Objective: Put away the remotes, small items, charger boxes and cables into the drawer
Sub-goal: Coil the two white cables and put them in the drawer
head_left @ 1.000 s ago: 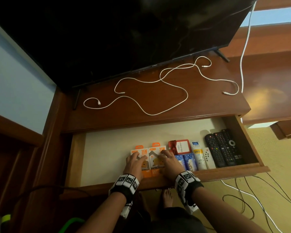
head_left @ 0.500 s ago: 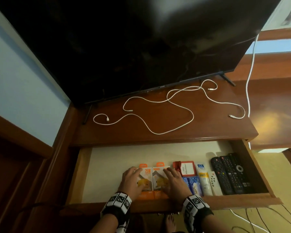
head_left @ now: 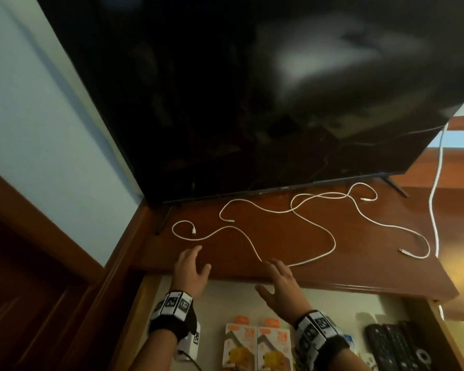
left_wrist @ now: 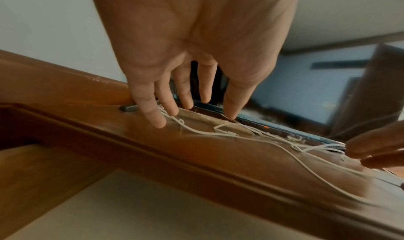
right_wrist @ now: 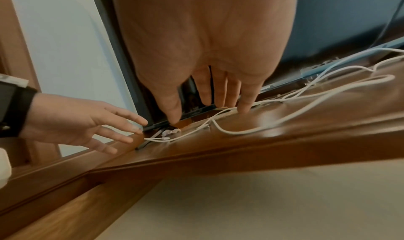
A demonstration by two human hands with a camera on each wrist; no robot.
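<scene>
Pale blue wall (head_left: 38,124) and dark wood trim frame a wooden counter (head_left: 300,253) that carries a large black television (head_left: 225,89) on thin black feet. White cables (head_left: 300,210) lie loose across the counter in front of the screen, looping over one another, their plug ends scattered from the left corner to the right edge. Another white cable (head_left: 437,188) hangs down at the far right.

Below the counter's front edge, the drawer (head_left: 134,328) stands pulled out. On its pale floor lie two orange-and-white charger boxes (head_left: 257,346) side by side and, at the right end, a row of black remotes (head_left: 397,346); small items between them are mostly hidden by the right wrist.

Both hands reach over the counter's front edge, fingers spread and fairly straight, holding nothing. The left hand (head_left: 190,269) hovers just short of the leftmost cable loop. The right hand (head_left: 281,282) has its fingertips at the nearest bend of cable; whether they touch it is unclear.
</scene>
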